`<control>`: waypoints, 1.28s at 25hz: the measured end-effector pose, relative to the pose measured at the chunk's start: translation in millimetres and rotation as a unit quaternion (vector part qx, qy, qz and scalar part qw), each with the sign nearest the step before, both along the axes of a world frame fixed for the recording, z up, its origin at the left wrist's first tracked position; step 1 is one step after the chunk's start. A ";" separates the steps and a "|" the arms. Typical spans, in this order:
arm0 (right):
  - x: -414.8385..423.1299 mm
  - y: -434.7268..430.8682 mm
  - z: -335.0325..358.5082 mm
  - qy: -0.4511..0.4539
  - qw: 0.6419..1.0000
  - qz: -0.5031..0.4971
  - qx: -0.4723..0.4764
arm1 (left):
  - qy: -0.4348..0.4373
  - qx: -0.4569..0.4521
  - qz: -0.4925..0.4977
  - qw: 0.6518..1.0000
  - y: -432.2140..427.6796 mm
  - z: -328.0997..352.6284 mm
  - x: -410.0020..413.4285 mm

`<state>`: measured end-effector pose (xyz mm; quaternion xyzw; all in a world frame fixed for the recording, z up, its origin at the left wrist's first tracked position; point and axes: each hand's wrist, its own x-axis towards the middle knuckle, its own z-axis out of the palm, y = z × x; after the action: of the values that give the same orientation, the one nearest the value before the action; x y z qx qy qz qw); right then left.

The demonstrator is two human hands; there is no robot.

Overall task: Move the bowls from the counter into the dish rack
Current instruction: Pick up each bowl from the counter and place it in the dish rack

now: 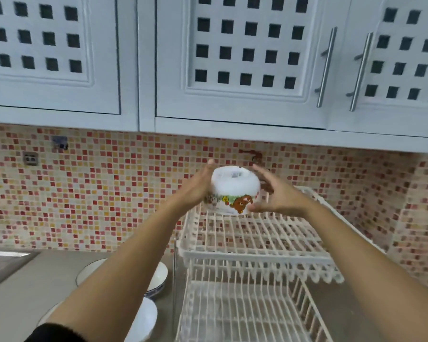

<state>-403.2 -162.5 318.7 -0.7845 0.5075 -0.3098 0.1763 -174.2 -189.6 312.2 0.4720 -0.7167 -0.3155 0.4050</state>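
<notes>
White lattice cabinets and mosaic tile filled the upper frame. Below, right of centre, stood the dish rack. Above its top tier, an upturned bowl (cartoon-printed) sat between left hand and right hand, fingers spread against its sides.

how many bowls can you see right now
4. One printed bowl upside down between both hands above the rack's top shelf; three white bowls on the counter left of the rack, partly hidden by the left arm; more may be hidden.
</notes>
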 end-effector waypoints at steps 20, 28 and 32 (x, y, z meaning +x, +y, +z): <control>83.8 -57.3 -50.6 0.243 0.953 0.032 0.177 | -0.249 0.132 0.096 0.955 -5.7 -48.8 33.1; 93.6 -50.9 1.5 0.127 0.991 -0.037 0.015 | -0.097 -0.025 0.198 0.975 -12.1 -4.7 47.7; 161.7 -39.0 2.2 0.119 0.992 0.016 -0.022 | -0.106 0.019 0.260 0.960 9.2 -22.4 111.6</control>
<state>-241.6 -201.5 321.0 -0.8278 0.5050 -0.2221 0.1024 -62.6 -180.4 289.8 0.6801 -0.6022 -0.1608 0.3858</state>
